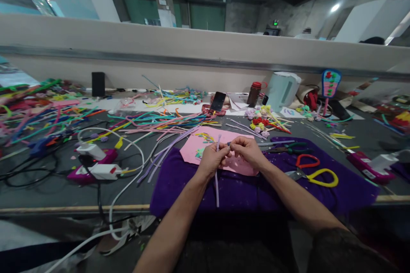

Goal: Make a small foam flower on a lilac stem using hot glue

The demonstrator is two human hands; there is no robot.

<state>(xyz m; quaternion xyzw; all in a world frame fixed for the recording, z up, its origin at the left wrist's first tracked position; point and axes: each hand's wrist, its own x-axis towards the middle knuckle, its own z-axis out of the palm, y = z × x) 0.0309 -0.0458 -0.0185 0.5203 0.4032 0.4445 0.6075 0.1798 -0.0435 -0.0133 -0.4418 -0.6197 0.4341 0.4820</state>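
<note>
My left hand (212, 158) and my right hand (246, 150) meet over a pink sheet (200, 145) on a purple cloth (243, 192). Both pinch a lilac pipe cleaner (217, 183) that runs upright between them, its top sticking up past my left fingers and its long tail hanging toward me. Small coloured bits lie on the pink sheet beside my left hand.
Scissors with red and yellow handles (315, 172) lie right of my hands. Loose pipe cleaners (153, 121) spread across the grey table. A power strip with plugs and white cables (96, 168) sits left. A phone (218, 101), a bottle (254, 94) and a white kettle (283, 89) stand at the back.
</note>
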